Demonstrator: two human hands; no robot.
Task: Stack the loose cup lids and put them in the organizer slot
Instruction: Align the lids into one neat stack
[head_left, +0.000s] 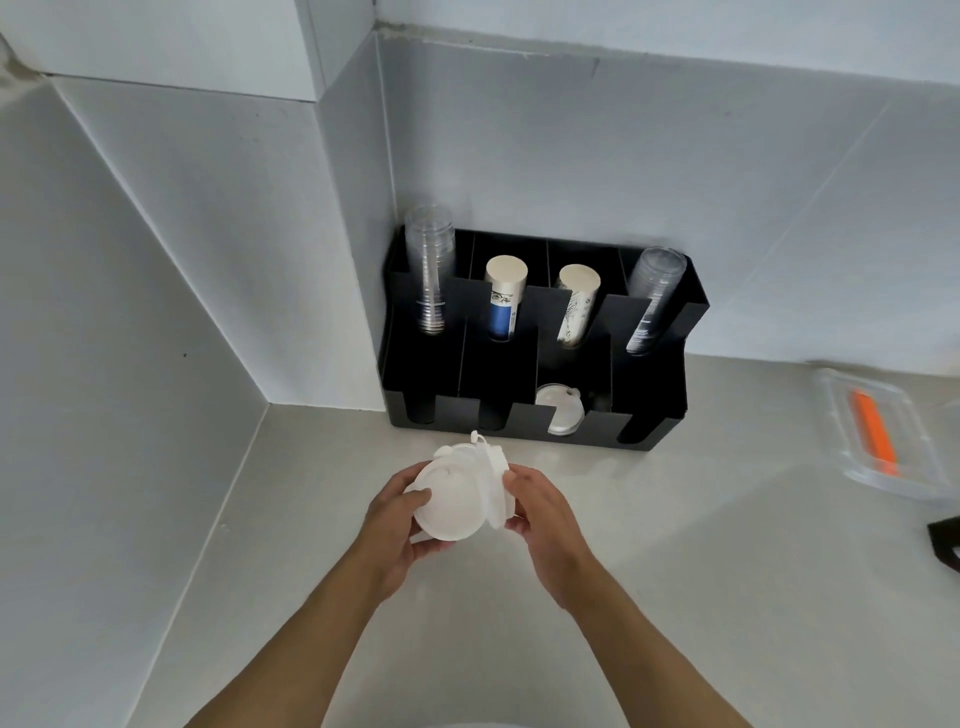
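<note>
I hold a bunch of white cup lids (457, 493) between both hands, just above the counter and in front of the black organizer (524, 421). My left hand (400, 525) grips the stack's near face and left edge. My right hand (540, 514) closes on its right side, where the lids sit uneven and splayed. One front slot of the organizer, third from the left, holds a few white lids (558, 413). The other front slots look dark and I cannot see anything in them.
Tall stacks of clear cups (428, 270) and paper cups (503, 299) stand in the organizer's back slots. A clear plastic box (883, 431) with an orange item lies on the counter at the right. A black object (945, 540) sits at the right edge. Walls close the left and back.
</note>
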